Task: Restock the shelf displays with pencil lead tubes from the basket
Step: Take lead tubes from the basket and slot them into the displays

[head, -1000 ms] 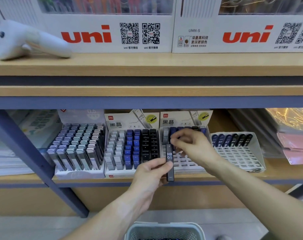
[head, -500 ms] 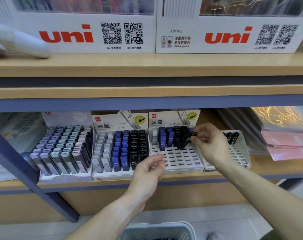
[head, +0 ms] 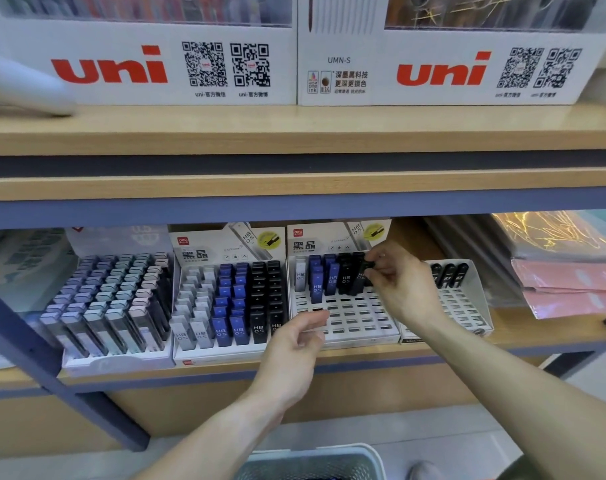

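Black tube [head: 361, 278], now upright in right hand [head: 400, 284]

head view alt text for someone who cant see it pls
A right hand pinches a black lead tube into a mostly empty display tray on a shelf; the left hand hovers open, above a basket.

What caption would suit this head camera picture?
Right hand pinches a black lead tube into the half-empty display tray; left hand waits open below.
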### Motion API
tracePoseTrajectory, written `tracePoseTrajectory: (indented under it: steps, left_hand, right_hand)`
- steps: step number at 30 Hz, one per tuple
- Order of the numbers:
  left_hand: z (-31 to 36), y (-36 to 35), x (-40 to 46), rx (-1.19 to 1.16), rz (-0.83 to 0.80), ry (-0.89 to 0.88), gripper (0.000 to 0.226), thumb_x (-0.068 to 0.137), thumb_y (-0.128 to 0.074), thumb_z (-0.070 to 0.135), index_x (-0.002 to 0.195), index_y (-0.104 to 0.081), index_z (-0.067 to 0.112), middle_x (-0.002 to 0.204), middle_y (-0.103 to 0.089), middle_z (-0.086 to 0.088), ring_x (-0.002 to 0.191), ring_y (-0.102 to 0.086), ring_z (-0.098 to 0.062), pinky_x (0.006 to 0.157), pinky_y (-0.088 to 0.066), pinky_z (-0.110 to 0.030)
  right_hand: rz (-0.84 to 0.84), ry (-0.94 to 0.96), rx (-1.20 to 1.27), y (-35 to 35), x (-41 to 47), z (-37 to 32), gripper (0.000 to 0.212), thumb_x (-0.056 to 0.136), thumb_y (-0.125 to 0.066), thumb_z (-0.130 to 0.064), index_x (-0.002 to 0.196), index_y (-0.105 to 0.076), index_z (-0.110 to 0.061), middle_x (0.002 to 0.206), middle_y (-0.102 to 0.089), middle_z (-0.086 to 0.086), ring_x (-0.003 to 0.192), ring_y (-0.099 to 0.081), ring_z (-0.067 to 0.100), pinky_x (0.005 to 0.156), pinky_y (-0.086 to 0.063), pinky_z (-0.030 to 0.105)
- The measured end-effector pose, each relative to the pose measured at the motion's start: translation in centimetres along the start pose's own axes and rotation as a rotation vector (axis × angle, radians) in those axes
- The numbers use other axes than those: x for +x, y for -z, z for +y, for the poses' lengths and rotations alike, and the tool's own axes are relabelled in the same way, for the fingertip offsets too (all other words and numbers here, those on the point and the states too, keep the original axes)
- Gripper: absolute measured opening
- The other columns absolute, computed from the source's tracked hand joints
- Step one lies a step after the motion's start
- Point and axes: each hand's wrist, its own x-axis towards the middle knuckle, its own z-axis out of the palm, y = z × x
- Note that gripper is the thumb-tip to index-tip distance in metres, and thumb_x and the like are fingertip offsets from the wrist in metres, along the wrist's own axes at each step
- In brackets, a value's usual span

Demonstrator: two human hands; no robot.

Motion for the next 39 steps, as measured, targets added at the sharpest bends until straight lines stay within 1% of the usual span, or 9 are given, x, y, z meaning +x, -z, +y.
tracePoseTrajectory:
  steps: [5,9,13,17,22,29,33,36,39]
  left_hand:
    - [-0.3,0.0,0.2,0.064,-0.005,-0.013,0.036,0.108,-0.048,0.018,0.133,-0.060,0.041,0.130,-0.059,0.031,0.121,-0.051,0.011,0.090,-0.039,-0.008]
    - [-0.7,0.0,0.4,0.097,-0.006,-0.019,0.038,0.108,-0.049,0.018,0.134,-0.059,0.044,0.135,-0.057,0.030,0.128,-0.050,0.007,0.110,-0.039,-0.019]
    - [-1.2,0.0,0.5,0.153,-0.013,-0.037,0.039,0.107,-0.050,0.021,0.136,-0.057,0.046,0.138,-0.056,0.030,0.132,-0.048,0.006,0.116,-0.037,-0.025]
    - [-1.5,0.0,0.6,0.171,-0.014,-0.050,0.039,0.107,-0.051,0.021,0.137,-0.056,0.045,0.139,-0.055,0.030,0.133,-0.047,0.006,0.117,-0.036,-0.026]
    - [-1.8,0.3,0.6,0.204,-0.031,-0.049,0.041,0.107,-0.052,0.022,0.140,-0.054,0.046,0.140,-0.054,0.031,0.134,-0.046,0.005,0.115,-0.035,-0.022]
    - [-1.3,0.7,0.0,0.337,-0.090,-0.120,0.044,0.108,-0.049,0.027,0.148,-0.046,0.044,0.148,-0.046,0.026,0.124,-0.049,0.002,0.094,-0.036,-0.009]
    - [-1.4,1.4,-1.5,0.523,-0.057,-0.295,0.044,0.106,-0.052,0.025,0.147,-0.047,0.038,0.148,-0.049,0.019,0.131,-0.046,0.001,0.108,-0.034,-0.016]
    - [-3.0,2.3,-3.2,0.637,-0.062,-0.349,0.044,0.104,-0.054,0.024,0.147,-0.048,0.033,0.143,-0.053,0.014,0.133,-0.045,-0.004,0.112,-0.037,-0.025]
    - [-6.5,3.0,-5.0,0.743,-0.139,-0.291,0.045,0.103,-0.055,0.028,0.147,-0.048,0.031,0.142,-0.055,0.007,0.132,-0.047,-0.011,0.111,-0.038,-0.030]
  right_hand:
    - [-0.091,0.026,0.019,-0.7,-0.1,-0.1,0.022,0.091,-0.071,-0.010,0.100,-0.064,-0.028,0.090,-0.070,-0.008,0.087,-0.068,0.005,0.085,-0.059,0.030]
    - [-0.117,0.046,0.021,-0.8,0.1,-0.1,0.021,0.091,-0.070,-0.010,0.101,-0.064,-0.028,0.091,-0.071,-0.009,0.087,-0.068,0.005,0.085,-0.058,0.029]
    - [-0.117,0.053,0.015,-0.8,0.1,-0.1,0.020,0.092,-0.071,-0.011,0.103,-0.065,-0.027,0.092,-0.071,-0.009,0.087,-0.068,0.004,0.085,-0.058,0.025]
    - [-0.129,0.063,-0.018,-1.2,-0.1,0.1,0.021,0.093,-0.070,-0.012,0.104,-0.065,-0.029,0.094,-0.071,-0.008,0.089,-0.068,0.005,0.084,-0.057,0.024]
    - [-0.114,0.107,-0.165,-1.8,0.0,1.0,0.030,0.094,-0.066,-0.011,0.120,-0.071,-0.026,0.097,-0.072,-0.004,0.087,-0.068,0.014,0.082,-0.058,0.034]
    - [-0.127,0.134,-0.249,-1.8,-0.6,0.0,0.043,0.091,-0.068,-0.012,0.132,-0.064,-0.025,0.100,-0.064,-0.002,0.084,-0.060,0.016,0.078,-0.054,0.034]
    - [-0.161,0.201,-0.259,-0.8,-2.7,-1.9,0.036,0.090,-0.070,-0.020,0.124,-0.061,-0.025,0.097,-0.063,-0.008,0.079,-0.060,0.010,0.070,-0.051,0.030]
    - [-0.319,0.198,-0.215,-0.4,-6.2,-3.2,0.024,0.090,-0.071,-0.023,0.112,-0.063,-0.025,0.090,-0.066,-0.012,0.077,-0.062,0.004,0.071,-0.053,0.028]
    - [-0.607,0.152,-0.203,-1.1,-11.0,-2.9,0.022,0.090,-0.072,-0.026,0.111,-0.065,-0.024,0.092,-0.069,-0.011,0.083,-0.065,0.005,0.079,-0.056,0.032]
